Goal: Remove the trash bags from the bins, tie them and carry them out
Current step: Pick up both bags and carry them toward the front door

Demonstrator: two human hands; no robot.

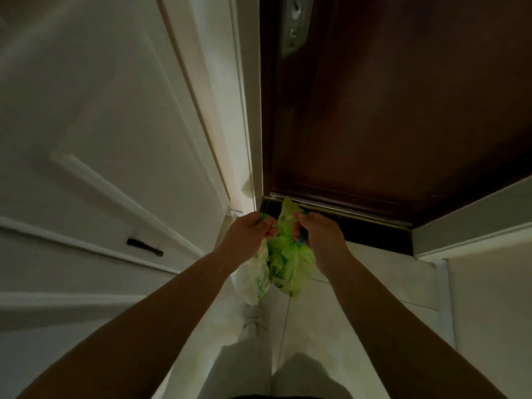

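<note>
At the far left stands a white panelled door (95, 125) with a dark handle (145, 247) low on it. The left hand (250, 231) is closed, pinching a flap of the green trash bag (290, 266) at its neck. Hanging under that hand, just beside the green bag and touching it, is a pale whitish bag (257, 279) with green print; whether the left hand also holds its handles I cannot tell, since the fingers hide them.

The green bag hangs in the air between the two hands, above the tiled floor (359, 298) and in front of the threshold strip (345, 213). One loose tail of it sticks up between the hands. The right hand (319, 230) is closed too, gripping the other side of the neck, with something bluish showing under its fingers that is too small to name.

To the right rises a dark brown door (397, 105), shut, with a metal lock plate (293, 24) near the top.

By my judgement the bags are already out of the bins, as no bin shows here and both hang free. The tying looks under way and not yet finished: the neck is gathered, yet a tail stands loose. Left to do are closing the knot, opening the brown door and carrying the bags out.
</note>
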